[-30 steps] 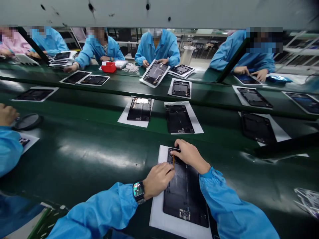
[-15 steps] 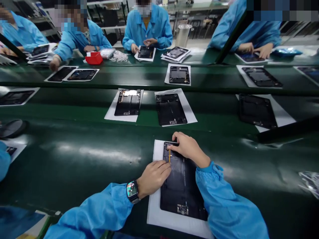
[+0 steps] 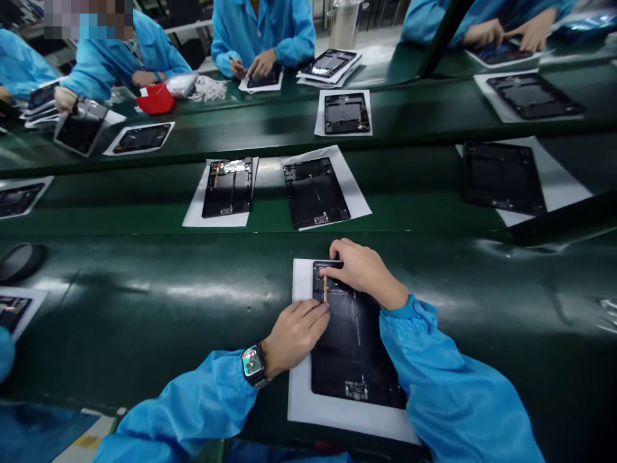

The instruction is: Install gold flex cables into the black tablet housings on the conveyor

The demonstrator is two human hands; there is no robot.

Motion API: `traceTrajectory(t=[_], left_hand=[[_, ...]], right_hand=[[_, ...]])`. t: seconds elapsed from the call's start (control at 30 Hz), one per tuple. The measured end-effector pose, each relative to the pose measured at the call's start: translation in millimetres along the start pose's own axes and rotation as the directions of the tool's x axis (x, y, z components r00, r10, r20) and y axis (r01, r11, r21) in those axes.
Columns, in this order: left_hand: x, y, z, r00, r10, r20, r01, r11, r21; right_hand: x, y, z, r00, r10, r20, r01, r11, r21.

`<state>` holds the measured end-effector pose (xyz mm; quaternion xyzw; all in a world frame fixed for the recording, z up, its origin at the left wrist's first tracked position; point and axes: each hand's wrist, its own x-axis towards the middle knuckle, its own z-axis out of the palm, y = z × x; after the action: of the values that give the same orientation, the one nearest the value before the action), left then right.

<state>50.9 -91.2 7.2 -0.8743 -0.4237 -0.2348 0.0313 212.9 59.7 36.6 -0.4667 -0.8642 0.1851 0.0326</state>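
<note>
Green conveyor belt (image 3: 144, 292) runs crosswise beneath both hands, one of several parallel belts in a factory line. Black tablet panel (image 3: 354, 350) lies on a white paper sheet (image 3: 299, 392), with its upper end directly under the fingertips of both hands.

Right hand (image 3: 365, 273): fingers together, laid across the panel's upper end, tips near its left edge. Left hand (image 3: 295, 335): fingers together, resting at the panel's left edge, tips just below the right fingers. Thin amber strip (image 3: 325, 289) lies on the panel between the two sets of fingertips; cannot tell whether any finger is clamped on it. Smartwatch (image 3: 253, 361) sits on the left wrist, behind the fingers.

Beyond the fingertips, more black panels (image 3: 315, 191) lie on white sheets on the next belt. Farther on, a co-worker (image 3: 263, 38) in a blue smock has both hands at a panel; red box (image 3: 155, 99) sits left of that person.
</note>
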Motion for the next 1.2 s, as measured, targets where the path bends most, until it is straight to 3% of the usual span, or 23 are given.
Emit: traceTrajectory(t=[0.4, 0.5, 0.63, 0.8, 0.93, 1.2], left_hand=[[5.0, -0.2, -4.9, 0.998, 0.004, 0.069, -0.003, 1.000, -0.010], [5.1, -5.2, -9.0, 0.998, -0.018, 0.067, 0.022, 0.998, -0.060], [1.6, -10.3, -13.9, 0.989, -0.010, 0.145, 0.021, 0.997, -0.074], [-1.0, -6.7, -19.6, 0.974, 0.026, 0.226, -0.015, 0.999, -0.050], [-4.5, -6.1, -23.2, 0.968, 0.043, 0.249, -0.027, 0.997, -0.067], [-34.5, -15.5, -27.4, 0.986, 0.025, 0.167, 0.020, 0.964, -0.264]], right_hand=[[-2.1, -3.4, -3.3, 1.000, 0.029, 0.011, -0.029, 1.000, -0.006], [-9.0, -2.7, -14.7, 0.999, -0.023, -0.023, 0.025, 0.998, 0.055], [-28.1, -8.2, -40.0, 0.991, -0.125, -0.043, 0.131, 0.973, 0.192], [-59.0, -27.1, -57.9, 0.998, -0.043, -0.038, 0.049, 0.981, 0.188], [-84.8, -38.5, -49.2, 0.998, 0.041, -0.044, -0.035, 0.991, 0.132], [-115.1, -48.5, -2.2, 1.000, -0.015, 0.011, 0.013, 0.984, 0.179]])
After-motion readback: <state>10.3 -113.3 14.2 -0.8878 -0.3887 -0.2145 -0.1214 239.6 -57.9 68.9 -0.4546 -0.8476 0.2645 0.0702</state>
